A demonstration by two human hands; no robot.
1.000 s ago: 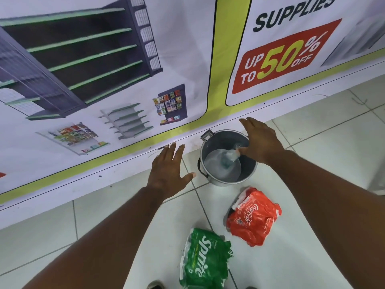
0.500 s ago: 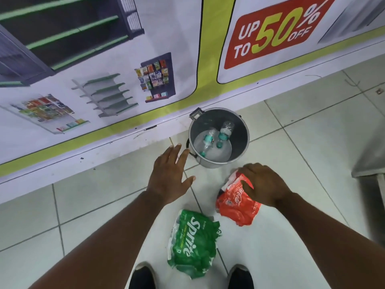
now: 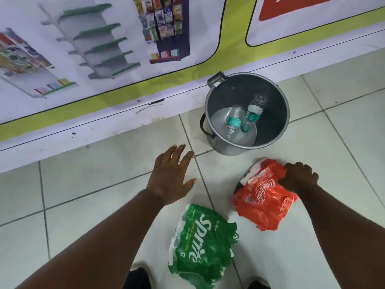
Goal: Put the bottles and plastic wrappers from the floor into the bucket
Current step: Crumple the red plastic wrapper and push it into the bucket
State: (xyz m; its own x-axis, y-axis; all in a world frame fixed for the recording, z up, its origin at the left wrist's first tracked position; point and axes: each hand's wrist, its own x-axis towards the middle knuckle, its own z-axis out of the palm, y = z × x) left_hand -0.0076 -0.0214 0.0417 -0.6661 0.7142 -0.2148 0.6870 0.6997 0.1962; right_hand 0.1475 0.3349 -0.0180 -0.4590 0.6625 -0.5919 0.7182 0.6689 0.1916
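Note:
A grey metal bucket (image 3: 277,113) stands on the floor by the wall, with two clear plastic bottles (image 3: 234,120) (image 3: 255,110) with teal labels lying inside. A crumpled red Coca-Cola wrapper (image 3: 262,197) lies on the tiles in front of the bucket; my right hand (image 3: 298,177) is clenched on its upper right edge. A green Sprite wrapper (image 3: 200,245) lies nearer to me, between my feet. My left hand (image 3: 173,178) hovers flat over the tiles, fingers spread, left of the bucket and holding nothing.
A printed banner (image 3: 125,49) covers the wall just behind the bucket. Pale floor tiles (image 3: 93,170) spread left and right. My black shoes (image 3: 138,276) are at the bottom edge, either side of the Sprite wrapper.
My right hand left the bucket after dropping a second bottle in, came down to the red wrapper and closed on it. The view tilted down. My left hand stayed spread.

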